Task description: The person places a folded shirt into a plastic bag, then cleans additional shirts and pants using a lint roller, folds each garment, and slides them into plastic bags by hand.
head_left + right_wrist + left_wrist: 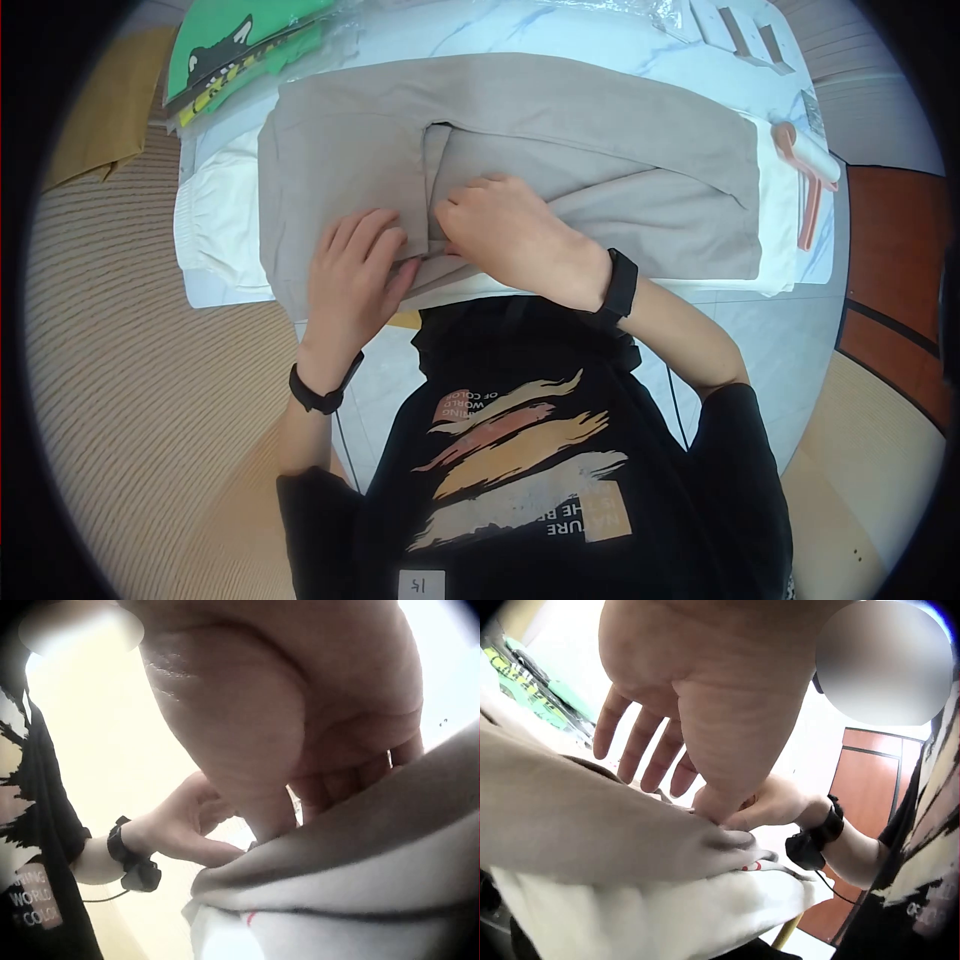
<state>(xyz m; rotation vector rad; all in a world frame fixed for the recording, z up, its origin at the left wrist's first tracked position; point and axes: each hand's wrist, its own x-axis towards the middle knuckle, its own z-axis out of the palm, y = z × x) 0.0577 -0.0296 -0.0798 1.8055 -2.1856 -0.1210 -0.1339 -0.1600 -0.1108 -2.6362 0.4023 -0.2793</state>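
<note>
A folded grey garment (pixel 600 120) lies spread across the table on top of a white garment (pixel 225 210), whose gathered elastic edge sticks out at the left. My left hand (pixel 358 265) rests on the grey cloth, its fingers fairly straight and spaced in the left wrist view, the thumb down near the front edge. Close to its right, my right hand (pixel 515 235) bends over the same cloth with curled fingers and pinches a fold near a slit-like opening. Its thumb (pixel 274 817) meets the grey fabric, while the fingertips are partly hidden behind the cloth.
A green printed item (pixel 240 50) in clear plastic lies at the back left of the marbled white table (pixel 420 35). Grey-white bracket-like pieces (pixel 745 35) stand at the back right. A pink strap (pixel 808 215) hangs over the right end. Brown cloth (pixel 110 100) sits at far left.
</note>
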